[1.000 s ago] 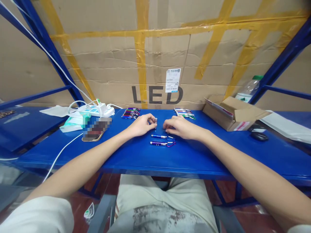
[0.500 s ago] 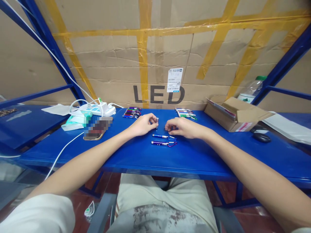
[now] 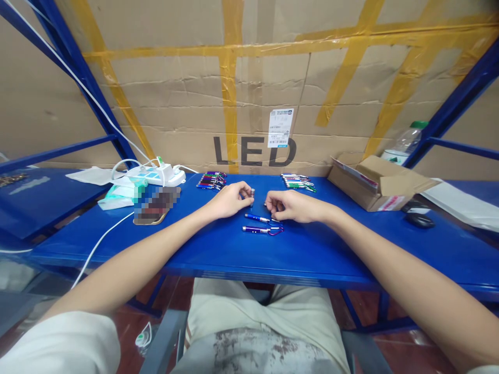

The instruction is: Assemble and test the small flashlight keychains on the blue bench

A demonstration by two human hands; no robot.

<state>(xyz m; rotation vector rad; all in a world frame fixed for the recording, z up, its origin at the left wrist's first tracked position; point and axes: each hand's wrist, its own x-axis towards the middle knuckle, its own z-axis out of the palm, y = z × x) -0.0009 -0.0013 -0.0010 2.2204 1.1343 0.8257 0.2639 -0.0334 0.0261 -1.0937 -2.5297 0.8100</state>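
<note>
My left hand (image 3: 236, 199) is closed, with its fingertips pinching a small silvery cylinder (image 3: 252, 195) held upright just above the table. My right hand (image 3: 287, 205) is curled shut opposite it; a tiny shiny bit shows at its fingertips, too small to name. Under the right fingers lies a blue pen-shaped flashlight (image 3: 256, 218), its carabiner end partly hidden by the hand. Closer to me rests a purple-blue flashlight (image 3: 255, 229) with a purple carabiner clip (image 3: 276, 230).
Behind my hands are two groups of coloured flashlights, one at left (image 3: 211, 180) and one at right (image 3: 298, 183). A phone (image 3: 156, 205), a power strip (image 3: 167, 176) and cables occupy the left. An open cardboard box (image 3: 374, 182) and a black mouse (image 3: 419, 221) stand right.
My right hand's fingers have curled tighter and come down over the blue flashlight's clip. That flashlight has turned slightly. My left hand has stayed put.
</note>
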